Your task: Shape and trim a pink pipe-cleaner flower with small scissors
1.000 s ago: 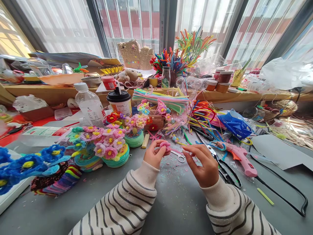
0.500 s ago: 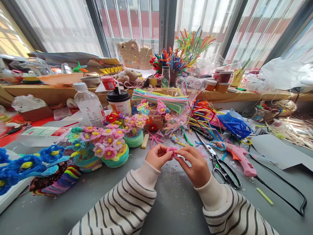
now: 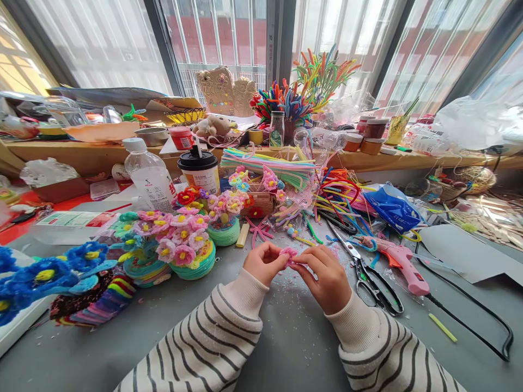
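A small pink pipe-cleaner flower [image 3: 288,253] is held above the grey table between both hands. My left hand [image 3: 265,263] pinches its left side between thumb and fingers. From the other side, my right hand [image 3: 325,274] grips its edge with thumb and index finger. Fingertips hide part of the flower. To the left stand pots of finished fuzzy flowers, the nearest a pink bunch [image 3: 183,231] in a turquoise and yellow coiled base. Black-handled scissors [image 3: 359,267] lie just right of my right hand, blades pointing away.
A pink glue gun [image 3: 402,261] with a black cord lies on the right, near a yellow-green stick [image 3: 443,328]. Behind are bundled pastel pipe cleaners [image 3: 269,166], a lidded cup [image 3: 199,173] and a plastic bottle [image 3: 147,177]. Blue flowers [image 3: 44,275] rise at the far left.
Both hands stay nearly in place. The fingers have shifted slightly, the right fingertips moving a little, and more of the pink flower shows between them.
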{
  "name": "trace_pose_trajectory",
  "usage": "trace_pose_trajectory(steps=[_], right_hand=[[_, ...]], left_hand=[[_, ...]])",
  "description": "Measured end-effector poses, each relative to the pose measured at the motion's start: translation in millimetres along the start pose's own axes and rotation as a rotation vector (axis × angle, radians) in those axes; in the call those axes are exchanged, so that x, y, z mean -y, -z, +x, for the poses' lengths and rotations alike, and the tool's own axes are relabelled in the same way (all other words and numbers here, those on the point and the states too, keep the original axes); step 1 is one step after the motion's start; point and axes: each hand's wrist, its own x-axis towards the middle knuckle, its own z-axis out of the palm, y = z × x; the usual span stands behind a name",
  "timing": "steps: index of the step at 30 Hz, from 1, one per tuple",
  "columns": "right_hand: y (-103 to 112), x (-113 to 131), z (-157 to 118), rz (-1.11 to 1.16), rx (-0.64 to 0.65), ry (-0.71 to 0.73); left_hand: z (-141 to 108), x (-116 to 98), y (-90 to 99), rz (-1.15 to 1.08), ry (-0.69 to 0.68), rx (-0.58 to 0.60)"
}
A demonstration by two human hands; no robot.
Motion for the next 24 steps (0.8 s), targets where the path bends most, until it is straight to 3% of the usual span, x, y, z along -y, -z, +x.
trace_pose_trajectory(steps=[24], right_hand=[[-1.6,0.3,-1.8,0.045,0.012,-0.088]], left_hand=[[-0.8,1.9,-0.7,0.016,-0.011,-0.004]])
